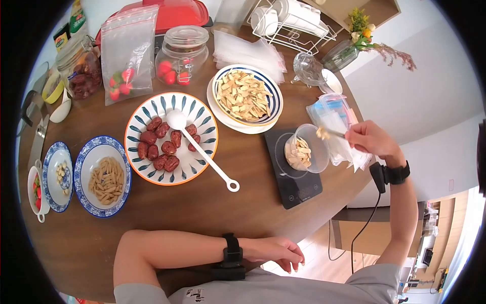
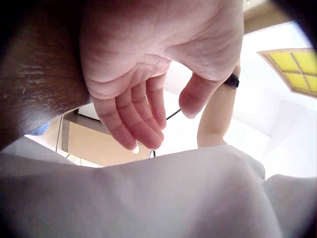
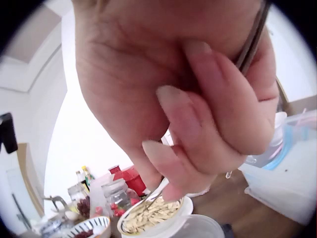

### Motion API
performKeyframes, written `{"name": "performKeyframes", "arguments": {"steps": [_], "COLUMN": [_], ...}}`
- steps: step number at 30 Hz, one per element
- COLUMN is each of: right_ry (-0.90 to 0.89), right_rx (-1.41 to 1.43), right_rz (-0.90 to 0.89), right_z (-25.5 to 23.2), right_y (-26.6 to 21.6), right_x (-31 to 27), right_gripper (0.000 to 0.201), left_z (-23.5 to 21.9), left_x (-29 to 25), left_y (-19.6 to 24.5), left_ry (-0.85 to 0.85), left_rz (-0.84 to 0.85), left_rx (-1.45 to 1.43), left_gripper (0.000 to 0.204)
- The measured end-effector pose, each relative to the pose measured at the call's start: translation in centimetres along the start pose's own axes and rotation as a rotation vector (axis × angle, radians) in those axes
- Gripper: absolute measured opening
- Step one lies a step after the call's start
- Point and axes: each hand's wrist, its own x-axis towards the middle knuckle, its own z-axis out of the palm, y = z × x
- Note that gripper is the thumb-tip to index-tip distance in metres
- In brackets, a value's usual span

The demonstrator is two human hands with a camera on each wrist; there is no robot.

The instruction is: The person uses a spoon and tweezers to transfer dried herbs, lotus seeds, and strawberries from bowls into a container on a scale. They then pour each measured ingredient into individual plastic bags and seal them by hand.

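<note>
Hovering by the upper rim of the clear tub (image 1: 320,154), a small clump of pale slices (image 1: 322,133) is carried at the tip of the metal tweezers (image 1: 333,133), and the tweezers are clamped firmly in the right grip (image 1: 370,140). Fingers are curled right round, nails turned in toward the palm, as is shown from the right wrist. Whether the rim is touched by the clump cannot be told. Across to the left grip (image 1: 276,252), and nothing is held there: the fingers are loosely bent, the thumb is held apart from them, and the hand is kept low by the near edge of the table (image 1: 228,213).

Back to the slices: they are cream to yellow, flat and narrow, cut unevenly. Some are already gathered in the bottom of the tub, which is set on the dark scale (image 1: 307,192), its display too faint to be read. A far bigger heap (image 1: 240,96) is held in the blue-striped bowl (image 1: 278,96), which is stacked on a white plate (image 1: 216,115) just beyond the scale. Near the right grip, plastic packets (image 1: 331,114) are spread, while wrinkled red dates (image 1: 169,148) and a white spoon (image 1: 210,164) are laid on the patterned plate (image 1: 135,161).
</note>
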Motion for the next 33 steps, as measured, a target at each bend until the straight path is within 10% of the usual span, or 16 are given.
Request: {"name": "performKeyframes", "arguments": {"steps": [8, 20, 33], "right_ry": [0.061, 0.188, -0.206], "right_rx": [-0.210, -0.670, -0.409], "right_rz": [-0.086, -0.375, -0.202], "right_z": [-0.8, 1.3, 1.8], "right_y": [-4.0, -6.9, -8.0], "right_x": [0.1, 16.4, 16.8], "right_gripper": [0.031, 0.037, 0.040], "left_z": [-0.2, -0.3, -0.5], "left_x": [0.4, 0.0, 0.4], "left_y": [-0.2, -0.2, -0.7], "left_ry": [-0.010, -0.035, -0.040], "left_rz": [-0.003, 0.017, 0.026], "left_rx": [-0.010, -0.005, -0.001], "left_gripper": [0.028, 0.031, 0.033]}}
